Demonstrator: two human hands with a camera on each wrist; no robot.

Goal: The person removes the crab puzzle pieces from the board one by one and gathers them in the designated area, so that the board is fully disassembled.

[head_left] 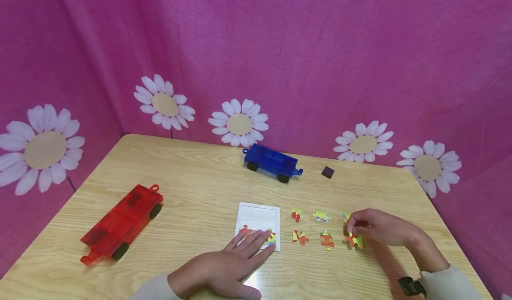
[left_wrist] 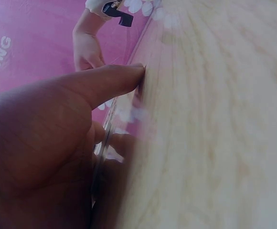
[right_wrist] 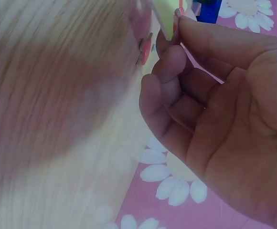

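My left hand [head_left: 230, 266] lies with spread fingers across the lower edge of a white puzzle tray [head_left: 260, 209]. Red and yellow puzzle pieces [head_left: 272, 238] show in the tray's lower part, partly hidden by those fingers. At the right, my right hand [head_left: 378, 226] pinches a yellow and red puzzle piece [head_left: 355, 242] between thumb and index finger. The right wrist view shows that piece [right_wrist: 164, 19] tilted up off the table, the other fingers curled below. Another piece [head_left: 346, 217] lies just behind, partly covered by the hand.
Several loose pieces [head_left: 300, 238] lie in two rows right of the tray. A blue toy wagon [head_left: 272, 160] and a small dark square [head_left: 328, 172] stand at the back of the wooden table [head_left: 192, 193]. A red toy wagon [head_left: 122, 222] is on the left. Pink flowered cloth [head_left: 280, 60] surrounds the table.
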